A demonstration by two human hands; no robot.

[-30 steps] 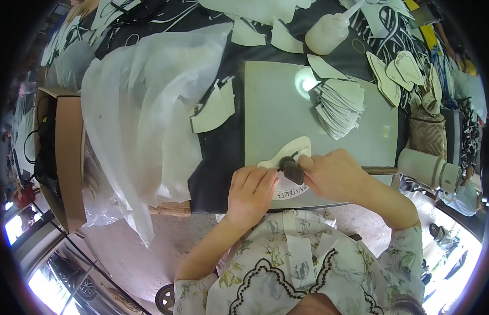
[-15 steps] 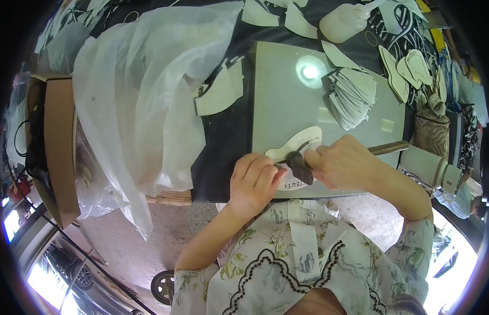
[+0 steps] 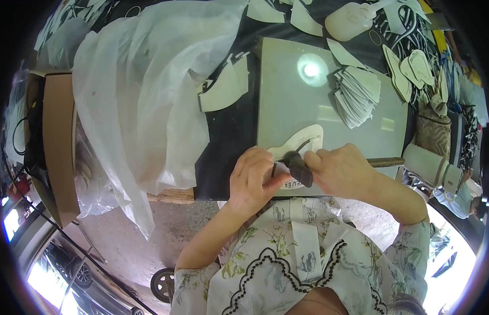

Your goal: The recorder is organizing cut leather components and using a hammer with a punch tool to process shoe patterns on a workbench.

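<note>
My right hand [image 3: 339, 168] grips a hammer; its dark head [image 3: 298, 169] is over a cream cut piece [image 3: 301, 137], and its wooden handle [image 3: 389, 161] sticks out past my wrist. The cream piece has a curved outline, printed marks and a dark slit or strip along it. It lies at the near edge of a smooth pale board [image 3: 286, 94]. My left hand [image 3: 252, 176] is closed at the piece's left edge, thumb and fingers together around a thin dark strip partly hidden by the fingers. A fanned stack of pale cut pieces [image 3: 356, 97] rests farther back on the board.
Translucent plastic sheeting [image 3: 150, 100] covers the left of the table, beside a cardboard box [image 3: 59, 142]. A single pale piece [image 3: 228, 86] lies near the sheeting. A white squeeze bottle [image 3: 349, 22], several cream shapes [image 3: 415, 68] and a white cylinder [image 3: 431, 167] are at the right.
My left thumb has stretched out toward the hammer head, and my left fingers have shifted slightly up. The hammer stays in my right hand over the cream piece. The view has shifted a little.
</note>
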